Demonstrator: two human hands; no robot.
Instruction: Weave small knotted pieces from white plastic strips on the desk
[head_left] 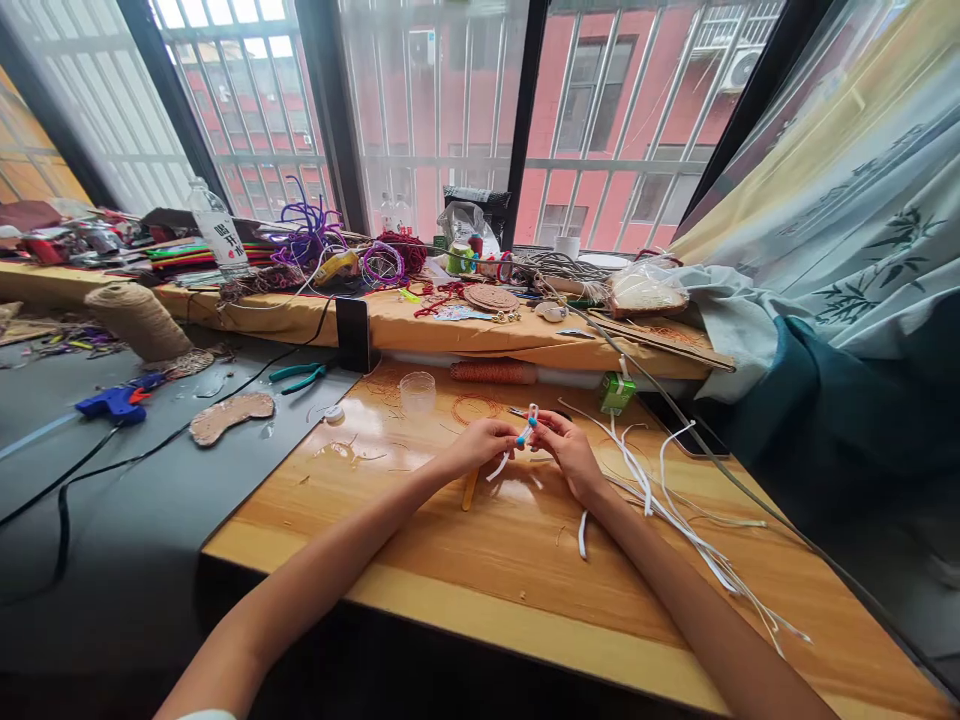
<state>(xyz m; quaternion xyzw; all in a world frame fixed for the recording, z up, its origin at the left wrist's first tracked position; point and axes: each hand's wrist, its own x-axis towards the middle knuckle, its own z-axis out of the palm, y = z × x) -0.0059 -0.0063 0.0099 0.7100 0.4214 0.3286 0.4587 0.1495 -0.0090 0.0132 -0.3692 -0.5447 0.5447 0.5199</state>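
Observation:
Both my hands meet over the middle of the wooden table [525,570]. My left hand [484,443] and my right hand [566,445] are closed in pinches on a thin white strip [529,418] that stands up between the fingertips, with loose ends hanging below. A flat wooden stick [470,490] lies under my left hand. Several loose white strips [660,480] spread over the table to the right of my right hand.
A clear small cup [418,391] and an orange cord roll [493,373] sit beyond my hands. A green box [616,393] stands to the right. Teal pliers [300,377], a blue glue gun [116,402] and a twine cone [139,320] lie left. Cluttered craft shelf [420,320] behind.

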